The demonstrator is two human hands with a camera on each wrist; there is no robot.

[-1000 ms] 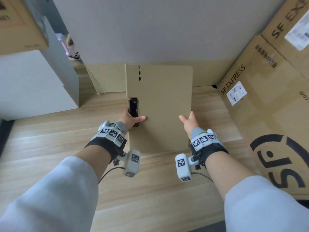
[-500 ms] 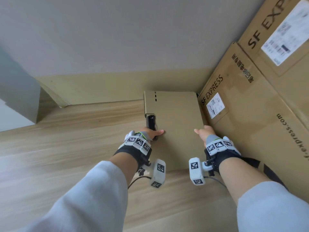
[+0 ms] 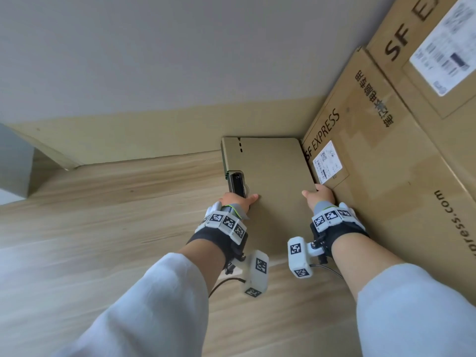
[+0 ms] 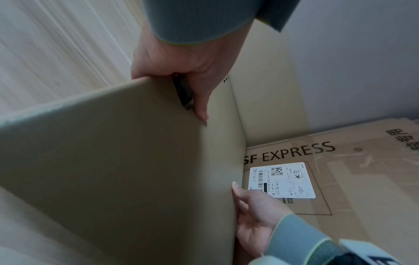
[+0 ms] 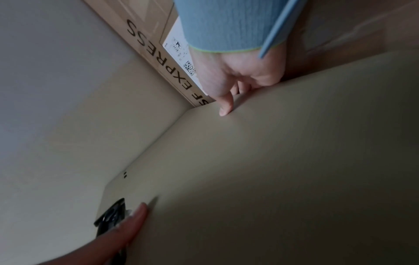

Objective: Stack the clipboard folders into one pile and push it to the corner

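Observation:
The pile of tan clipboard folders (image 3: pixel 270 173) lies flat on the wooden table (image 3: pixel 116 207), tucked into the far right corner. A black clip (image 3: pixel 237 185) sticks out at its left edge. My left hand (image 3: pixel 238 200) grips that left edge just behind the clip (image 4: pixel 182 93), thumb on top of the pile (image 4: pixel 124 161). My right hand (image 3: pixel 318 195) grips the right edge, thumb on top of the pile (image 5: pixel 272 161) and fingers down the side against the box. The fingers under both edges are hidden.
A large SF EXPRESS cardboard box (image 3: pixel 386 176) walls off the right side, touching the pile, with a second box (image 3: pixel 425 47) above it. The grey wall (image 3: pixel 180 60) with a tan base strip closes the back. Bare table spreads to the left.
Both hands have slid the pile forward and to the right. Its right edge now meets the cardboard box and its far edge reaches the wall's base strip.

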